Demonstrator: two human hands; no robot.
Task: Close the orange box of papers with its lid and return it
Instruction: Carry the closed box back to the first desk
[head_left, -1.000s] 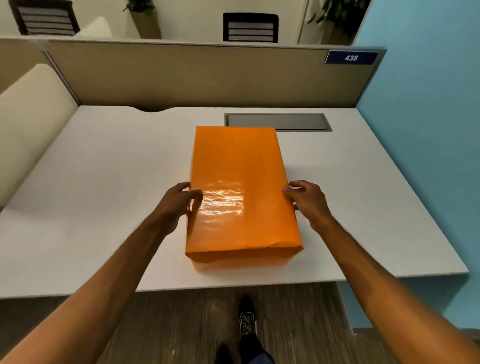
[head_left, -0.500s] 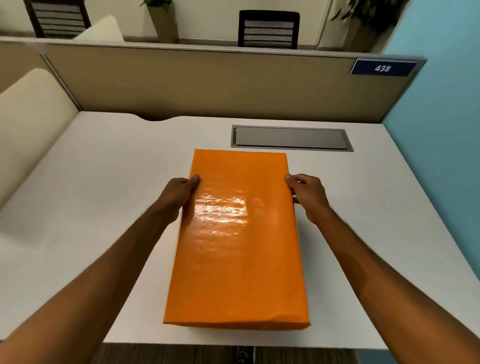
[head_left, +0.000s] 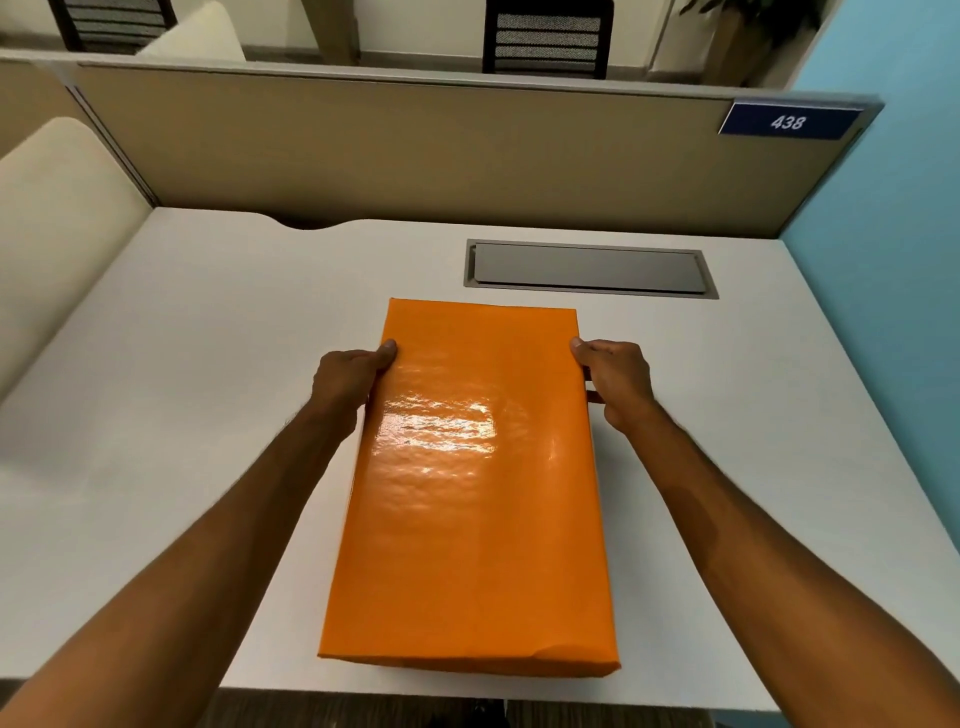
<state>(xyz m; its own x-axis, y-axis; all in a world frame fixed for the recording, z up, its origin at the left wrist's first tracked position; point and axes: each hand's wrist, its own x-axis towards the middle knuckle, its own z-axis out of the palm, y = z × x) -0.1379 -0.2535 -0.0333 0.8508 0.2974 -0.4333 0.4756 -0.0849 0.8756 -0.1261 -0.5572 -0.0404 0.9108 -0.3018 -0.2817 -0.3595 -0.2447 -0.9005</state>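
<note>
The orange box (head_left: 478, 499) lies lengthwise on the white desk (head_left: 182, 415) with its glossy lid on top, so the papers are hidden. Its near end reaches almost to the desk's front edge. My left hand (head_left: 348, 379) grips the box's left side near the far end, thumb on the lid's edge. On the opposite side, my right hand (head_left: 618, 384) holds the right wall at the same height, fingers curled down the side.
A grey cable hatch (head_left: 589, 267) is set into the desk just beyond the box. A beige partition (head_left: 415, 150) with a blue plate reading 438 (head_left: 787, 122) closes the back. A blue wall (head_left: 893, 260) stands at the right, a cream panel (head_left: 57, 218) at the left.
The box has come closer and larger in view, and both hands have slid from its middle toward its far end. The view has moved forward over the desk.
</note>
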